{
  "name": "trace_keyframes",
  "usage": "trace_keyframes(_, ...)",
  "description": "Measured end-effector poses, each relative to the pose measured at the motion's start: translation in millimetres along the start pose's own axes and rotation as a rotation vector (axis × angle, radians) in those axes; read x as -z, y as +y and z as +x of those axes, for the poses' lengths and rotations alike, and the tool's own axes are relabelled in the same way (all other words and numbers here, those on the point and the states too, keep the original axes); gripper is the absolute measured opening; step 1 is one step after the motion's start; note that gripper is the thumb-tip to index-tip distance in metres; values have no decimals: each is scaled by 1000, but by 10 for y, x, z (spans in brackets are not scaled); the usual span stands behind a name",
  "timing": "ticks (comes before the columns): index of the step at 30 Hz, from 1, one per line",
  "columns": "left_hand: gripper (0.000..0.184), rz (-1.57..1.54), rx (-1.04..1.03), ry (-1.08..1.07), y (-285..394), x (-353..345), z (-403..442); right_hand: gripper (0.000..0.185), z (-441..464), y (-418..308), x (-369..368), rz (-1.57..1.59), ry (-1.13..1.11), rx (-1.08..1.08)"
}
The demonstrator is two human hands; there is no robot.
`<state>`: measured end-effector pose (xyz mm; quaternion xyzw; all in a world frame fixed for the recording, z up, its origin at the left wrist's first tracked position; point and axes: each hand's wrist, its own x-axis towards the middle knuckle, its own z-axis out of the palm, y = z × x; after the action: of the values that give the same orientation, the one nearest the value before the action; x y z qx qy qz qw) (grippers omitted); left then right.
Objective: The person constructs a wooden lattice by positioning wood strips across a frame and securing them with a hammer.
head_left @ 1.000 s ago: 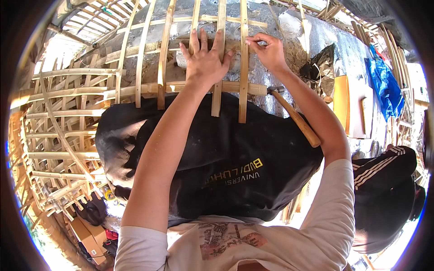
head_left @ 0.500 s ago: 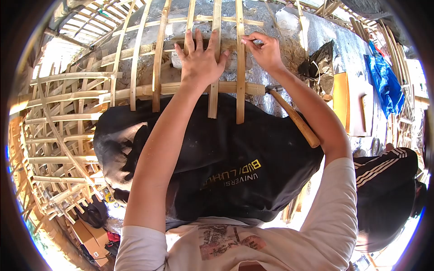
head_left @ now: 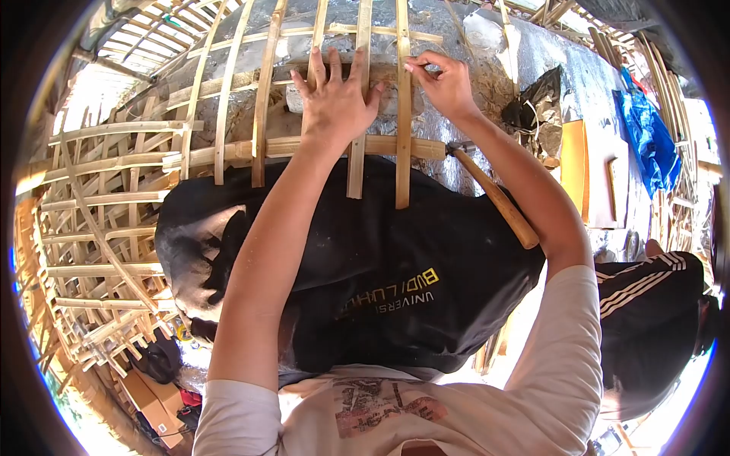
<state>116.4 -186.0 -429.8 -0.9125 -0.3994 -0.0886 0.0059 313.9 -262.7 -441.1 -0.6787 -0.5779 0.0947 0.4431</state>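
Observation:
My left hand (head_left: 334, 102) lies flat with fingers spread across a bamboo slat (head_left: 355, 167) of a lattice frame. My right hand (head_left: 449, 83) is closed in a pinch beside another upright slat (head_left: 403, 114); what sits between its fingertips is too small to make out. Below both hands runs a thicker crosspiece (head_left: 296, 147) under the slats. A hammer (head_left: 498, 201) with a wooden handle rests by the right end of that crosspiece, near my right forearm. Its head is mostly hidden. Black cloth with printed lettering (head_left: 365, 251) covers my lap beneath the slat ends.
Finished-looking bamboo lattice (head_left: 106, 201) is piled at the left. To the right lie a crumpled black plastic bag (head_left: 536, 106), a yellow-orange panel (head_left: 574, 163) and a blue plastic sheet (head_left: 650, 144). Another person's dark striped clothing (head_left: 646, 327) shows at the lower right. A cardboard box (head_left: 156, 403) stands lower left.
The lattice slats appear shifted very slightly to the left. Both hands keep almost the same position and shape.

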Motion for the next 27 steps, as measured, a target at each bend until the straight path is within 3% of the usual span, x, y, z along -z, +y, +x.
trace_keyframes(4,68,15,-38,45,15,13,-6,15,1,23,-28,27,25,17)
trace_keyframes(10,54,-48,-296,165,113,119,45,9,-9,-41,-10,29,37,-41)
trace_keyframes(16,44,-114,-407,210,230,103,181,6,-14,-65,0,-6,75,5)
trace_keyframes(22,44,-624,-314,163,225,57,473,9,-32,-67,-17,82,74,7)
trace_keyframes(27,48,-635,-328,85,185,-75,468,8,-48,-56,-20,41,80,-21)
